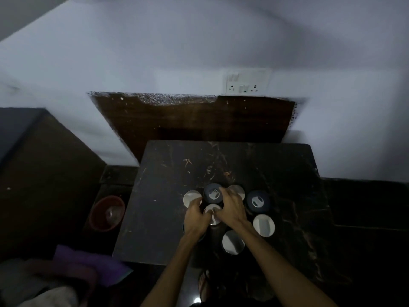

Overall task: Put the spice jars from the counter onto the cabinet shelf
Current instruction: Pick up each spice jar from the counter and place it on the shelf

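Observation:
Several spice jars stand clustered on the dark marble counter (168, 196). Some have silver lids, such as one at the right (263, 225) and one at the front (232, 242). Others have dark lids, such as one at the far right (257, 201). My left hand (195, 220) curls against the left silver-lidded jar (190, 197), thumb by the centre silver-lidded jar (213, 212). My right hand (231, 210) reaches over the cluster. Its fingers curl round the back dark-lidded jar (212, 193) and partly hide another silver lid (239, 189). No cabinet shelf is visible.
A dark wooden board (188, 120) leans on the white wall behind the counter, under a switch panel (247, 82). A red bucket (107, 212) sits on the floor to the left, near purple cloth (88, 264). My sandalled foot (204, 284) shows below the counter edge.

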